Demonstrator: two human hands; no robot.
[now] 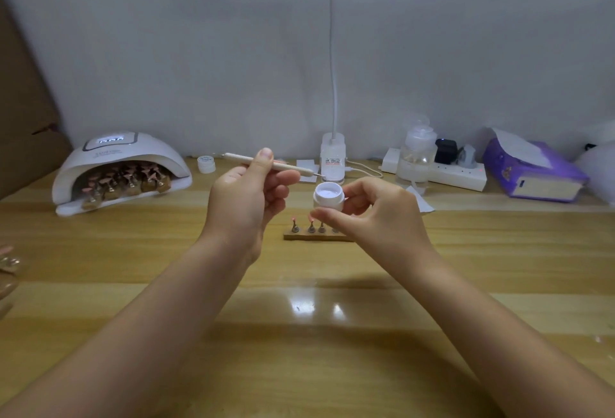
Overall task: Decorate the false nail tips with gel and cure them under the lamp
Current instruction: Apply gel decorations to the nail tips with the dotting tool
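Head view: the left hand [248,193] grips a thin pen-like tool [266,162], thumb up, its metal tip pointing right toward the small open jar [327,196] of white gel; the right hand [369,214] pinches that jar between thumb and fingers above the middle of the desk [166,268]; just behind and below the jar, a wooden strip [314,236] carries nail tips [311,226] on little stands; near the back-left corner the curing lamp [119,171] shelters more pink tips; a desk lamp [332,158] stands at the back edge, a purple tissue pack [532,171] toward the back right.
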